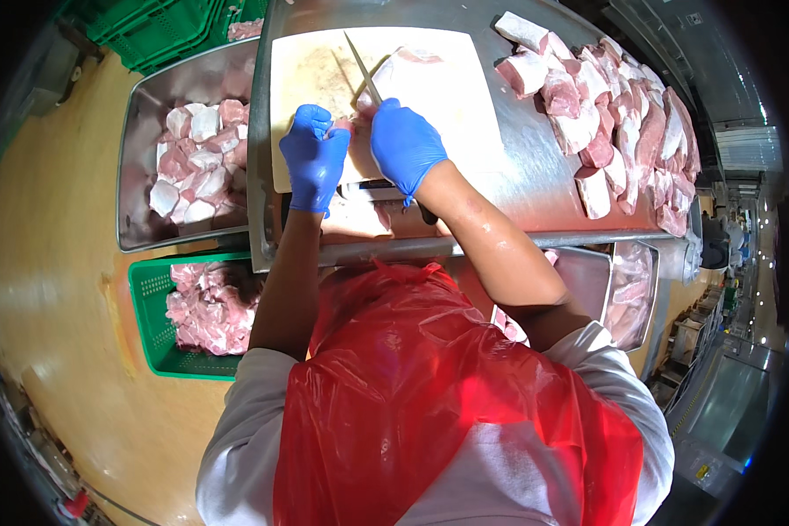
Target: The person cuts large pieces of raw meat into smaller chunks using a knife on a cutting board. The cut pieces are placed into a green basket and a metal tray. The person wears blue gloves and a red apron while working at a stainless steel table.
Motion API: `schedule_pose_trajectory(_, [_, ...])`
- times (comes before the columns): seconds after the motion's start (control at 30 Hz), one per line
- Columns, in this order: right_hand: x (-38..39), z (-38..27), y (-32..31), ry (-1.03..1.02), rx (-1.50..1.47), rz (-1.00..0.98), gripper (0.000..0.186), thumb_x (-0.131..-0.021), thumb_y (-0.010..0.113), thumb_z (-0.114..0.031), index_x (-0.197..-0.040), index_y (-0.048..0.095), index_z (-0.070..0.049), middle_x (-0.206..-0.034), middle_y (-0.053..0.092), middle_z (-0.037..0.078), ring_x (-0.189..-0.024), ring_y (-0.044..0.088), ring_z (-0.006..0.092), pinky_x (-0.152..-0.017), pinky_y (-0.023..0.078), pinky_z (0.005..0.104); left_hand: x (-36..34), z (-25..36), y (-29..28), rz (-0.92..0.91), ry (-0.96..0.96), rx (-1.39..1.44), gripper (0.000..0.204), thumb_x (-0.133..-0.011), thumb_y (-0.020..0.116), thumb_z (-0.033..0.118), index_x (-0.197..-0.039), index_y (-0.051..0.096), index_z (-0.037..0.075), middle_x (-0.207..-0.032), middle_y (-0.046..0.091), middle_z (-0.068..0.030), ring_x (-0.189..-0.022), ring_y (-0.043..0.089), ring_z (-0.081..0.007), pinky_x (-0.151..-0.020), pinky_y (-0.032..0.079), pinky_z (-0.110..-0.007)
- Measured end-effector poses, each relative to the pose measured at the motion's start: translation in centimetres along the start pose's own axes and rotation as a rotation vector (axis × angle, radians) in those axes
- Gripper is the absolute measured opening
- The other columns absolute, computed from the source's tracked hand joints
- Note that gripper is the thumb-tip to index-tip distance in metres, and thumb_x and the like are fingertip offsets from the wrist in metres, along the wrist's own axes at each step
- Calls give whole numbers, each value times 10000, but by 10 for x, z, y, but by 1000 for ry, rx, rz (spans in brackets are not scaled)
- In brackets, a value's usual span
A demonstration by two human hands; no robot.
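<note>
Blue-gloved right hand [406, 145]; half-hidden knife [362, 66]

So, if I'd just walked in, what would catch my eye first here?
Probably the glossy red apron, filling the lower middle. Above it, over the pale cutting board, the blue-gloved right hand holds a knife and the blue-gloved left hand grips pink meat. Then comes the big raw heap on the metal table, upper right.
</note>
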State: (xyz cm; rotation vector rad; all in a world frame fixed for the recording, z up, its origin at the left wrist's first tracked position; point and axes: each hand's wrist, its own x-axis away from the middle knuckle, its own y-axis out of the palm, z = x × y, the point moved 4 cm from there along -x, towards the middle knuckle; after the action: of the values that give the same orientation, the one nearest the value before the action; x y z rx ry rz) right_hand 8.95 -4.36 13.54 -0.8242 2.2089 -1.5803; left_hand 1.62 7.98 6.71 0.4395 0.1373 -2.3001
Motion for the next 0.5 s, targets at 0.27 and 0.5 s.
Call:
schedule_pose_trajectory(0.27, [110, 60, 21, 59, 400, -308, 260, -924, 538, -92, -1121, 518, 76, -810, 695, 224, -727, 709, 391, -651, 579, 473, -12, -6, -28, 41, -59, -95, 130, -812, 706, 6, -925, 641, 13, -745, 592, 9, -700, 536, -57, -644, 469, -227])
schedule_pose_trajectory(0.5, [119, 39, -43, -11, 238, -148, 173, -912, 520, -70, -1020, 483, 60, -785, 680, 250, -704, 688, 436, -617, 562, 498, -4, -3, 19, -172, 188, -434, 420, -823, 787, 144, -1192, 651, -6, -1026, 661, -143, -859, 671, -242, -785, 561, -353])
